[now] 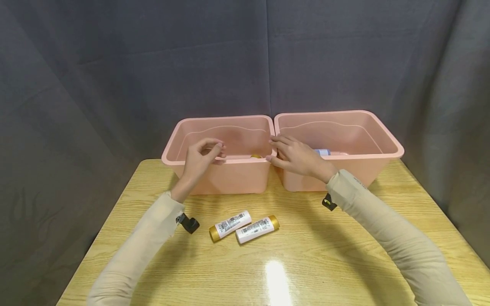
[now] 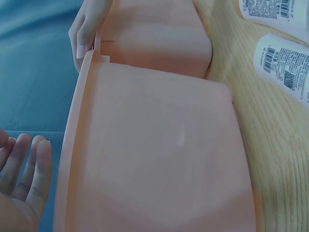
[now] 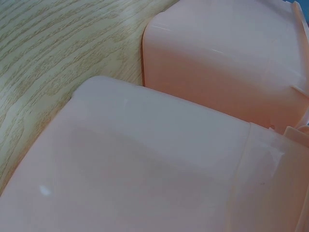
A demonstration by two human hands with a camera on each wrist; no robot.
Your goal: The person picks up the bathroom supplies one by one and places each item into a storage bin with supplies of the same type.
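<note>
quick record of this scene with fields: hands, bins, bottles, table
left hand: fingers loosely curled, holds nothing, over left bin front rim
right hand: fingers on the rims where left bin meets right bin
bins: two pink, side by side, touching
bottles: two white bottles, gold caps, lying before the bins
table: light wood

left bin (image 1: 220, 176): pink plastic, open-topped, upright on the wooden table, side by side with the right bin and touching it; a gold-capped item is partly visible inside near its right front corner.
right bin (image 1: 377, 168): same pink plastic, upright; something with a blue part lies inside, mostly hidden.
left hand (image 1: 203, 159): over the left bin's front rim, fingers loosely curled, holding nothing.
right hand (image 1: 296, 157): fingers extended, resting where the two bins' rims meet.
</note>
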